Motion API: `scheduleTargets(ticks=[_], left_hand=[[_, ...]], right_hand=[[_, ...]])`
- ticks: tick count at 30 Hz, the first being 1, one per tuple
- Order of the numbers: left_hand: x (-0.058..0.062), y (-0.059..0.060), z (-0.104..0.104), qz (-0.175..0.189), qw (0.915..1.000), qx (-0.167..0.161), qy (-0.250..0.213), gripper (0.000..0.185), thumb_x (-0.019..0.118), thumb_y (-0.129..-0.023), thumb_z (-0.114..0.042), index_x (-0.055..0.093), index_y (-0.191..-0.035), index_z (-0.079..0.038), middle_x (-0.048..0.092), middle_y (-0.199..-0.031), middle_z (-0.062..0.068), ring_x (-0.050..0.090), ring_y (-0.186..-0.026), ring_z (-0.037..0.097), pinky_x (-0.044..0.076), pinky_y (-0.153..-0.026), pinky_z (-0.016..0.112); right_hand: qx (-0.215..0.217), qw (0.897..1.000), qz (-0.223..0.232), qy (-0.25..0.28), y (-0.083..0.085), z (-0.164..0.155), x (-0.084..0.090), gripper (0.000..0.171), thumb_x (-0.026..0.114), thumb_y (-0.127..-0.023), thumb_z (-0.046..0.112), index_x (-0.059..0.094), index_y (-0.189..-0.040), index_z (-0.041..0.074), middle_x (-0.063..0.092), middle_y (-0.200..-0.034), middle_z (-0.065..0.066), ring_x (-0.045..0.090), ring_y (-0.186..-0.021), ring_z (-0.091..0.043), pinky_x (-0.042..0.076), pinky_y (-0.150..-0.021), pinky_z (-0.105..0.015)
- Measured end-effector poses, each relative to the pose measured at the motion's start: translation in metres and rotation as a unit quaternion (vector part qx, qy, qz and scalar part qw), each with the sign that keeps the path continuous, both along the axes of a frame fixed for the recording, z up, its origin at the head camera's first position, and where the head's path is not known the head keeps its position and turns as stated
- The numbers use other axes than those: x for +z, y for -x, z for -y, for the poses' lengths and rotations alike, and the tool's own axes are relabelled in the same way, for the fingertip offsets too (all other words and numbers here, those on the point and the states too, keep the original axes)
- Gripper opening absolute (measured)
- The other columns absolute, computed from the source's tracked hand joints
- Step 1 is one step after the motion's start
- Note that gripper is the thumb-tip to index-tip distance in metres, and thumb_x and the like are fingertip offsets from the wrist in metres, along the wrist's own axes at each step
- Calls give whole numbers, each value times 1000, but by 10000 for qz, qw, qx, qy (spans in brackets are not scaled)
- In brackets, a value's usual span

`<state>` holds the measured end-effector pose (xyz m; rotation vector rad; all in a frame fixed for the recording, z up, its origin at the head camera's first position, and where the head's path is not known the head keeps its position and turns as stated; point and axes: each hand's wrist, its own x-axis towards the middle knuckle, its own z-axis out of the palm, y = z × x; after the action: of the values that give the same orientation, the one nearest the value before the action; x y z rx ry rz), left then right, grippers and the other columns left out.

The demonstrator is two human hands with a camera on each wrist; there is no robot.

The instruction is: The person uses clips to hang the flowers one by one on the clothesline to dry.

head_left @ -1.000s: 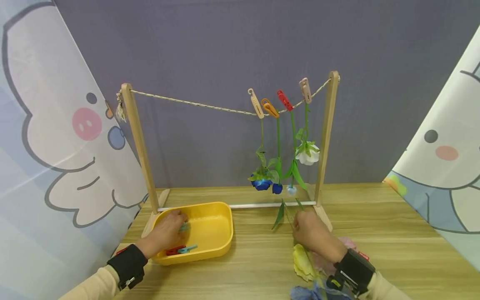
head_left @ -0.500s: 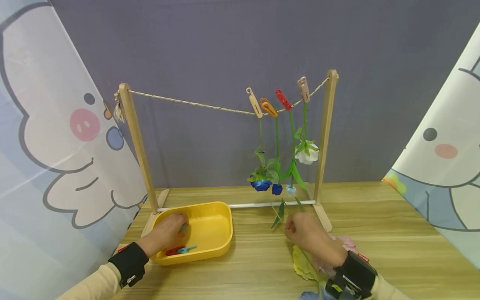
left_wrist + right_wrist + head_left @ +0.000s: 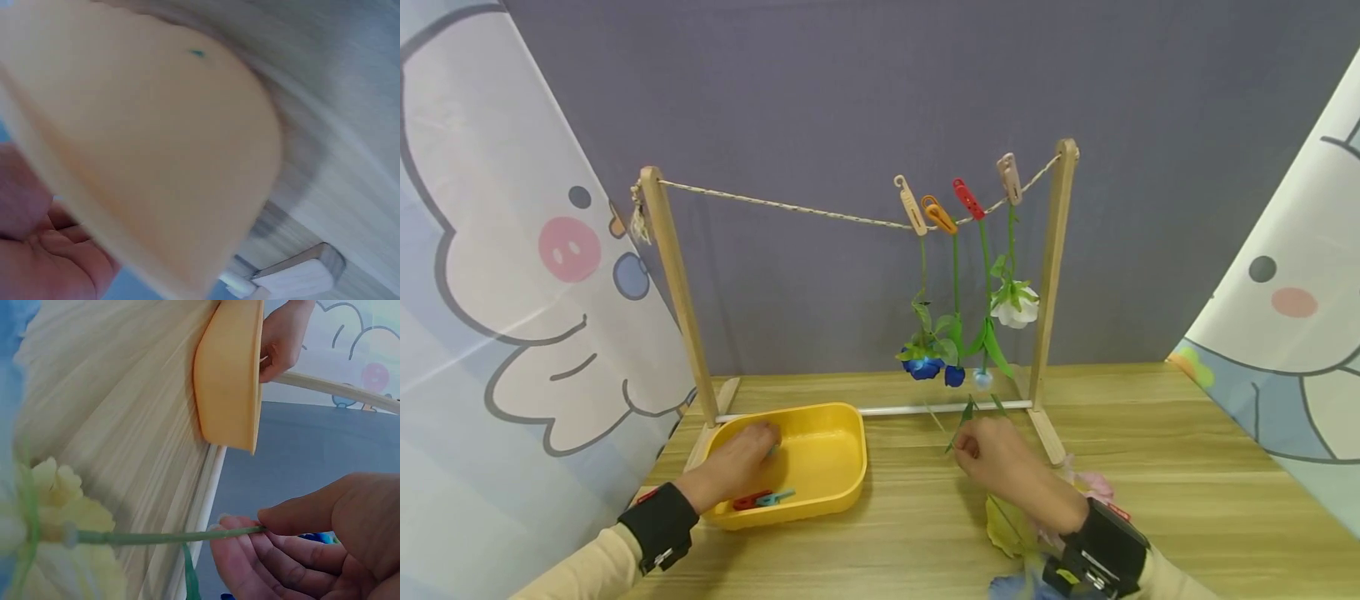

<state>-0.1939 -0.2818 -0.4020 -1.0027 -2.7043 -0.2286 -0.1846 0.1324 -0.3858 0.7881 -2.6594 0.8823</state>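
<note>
My left hand [image 3: 741,458] reaches into the yellow tray [image 3: 820,502]. A teal clothespin [image 3: 772,450] shows at its fingertips, mostly covered by the hand. Beside it in the tray lie a red clothespin [image 3: 751,500] and a light blue clothespin [image 3: 775,497]. Low over the table, my right hand [image 3: 1000,462] pinches a thin green stem [image 3: 169,537] between thumb and fingers. That stem runs back toward a blurred blue flower [image 3: 1026,586] at the bottom edge. Under the right forearm lie a yellow flower [image 3: 1006,529] and a pink flower [image 3: 1093,486].
Behind the hands stands a wooden frame [image 3: 1051,275] with a sagging rope [image 3: 790,206]. Several flowers hang upside down from clothespins at its right, among them a white flower [image 3: 1017,308] and a blue rose [image 3: 922,367]. A white rod [image 3: 910,410] joins the frame's feet.
My right hand has moved left, carrying the stem, whose end now sticks out past the fingers. My left hand stays in the tray, shifting only slightly.
</note>
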Motion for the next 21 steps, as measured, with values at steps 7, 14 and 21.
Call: scheduleTargets(ticks=[7,14,21], left_hand=[[25,2,-17,485,9972,200,-530,12,69,-93,8,59,-95,1,48,-80,1,41,-71,10,41,-61,25],[59,9,-35,838,9866,396,-1344,8,65,-99,2,62,-107,1,61,-91,5,59,-75,13,56,-67,29],[103,16,-52,1000,9642,277,-2439,15,61,-104,-6,64,-116,1,69,-99,8,68,-85,20,61,-80,35]], right_hand=[[240,9995,-150,135,1,13,12,10,75,-86,0,75,-81,8,68,-70,7,60,-63,0,51,-57,-19],[516,9977,-99,424,4,30,32,12,74,-90,1,75,-83,10,67,-69,8,57,-56,3,50,-53,-20],[635,9952,-217,711,6,46,56,12,76,-93,9,73,-83,14,67,-68,8,57,-55,2,50,-52,-22]])
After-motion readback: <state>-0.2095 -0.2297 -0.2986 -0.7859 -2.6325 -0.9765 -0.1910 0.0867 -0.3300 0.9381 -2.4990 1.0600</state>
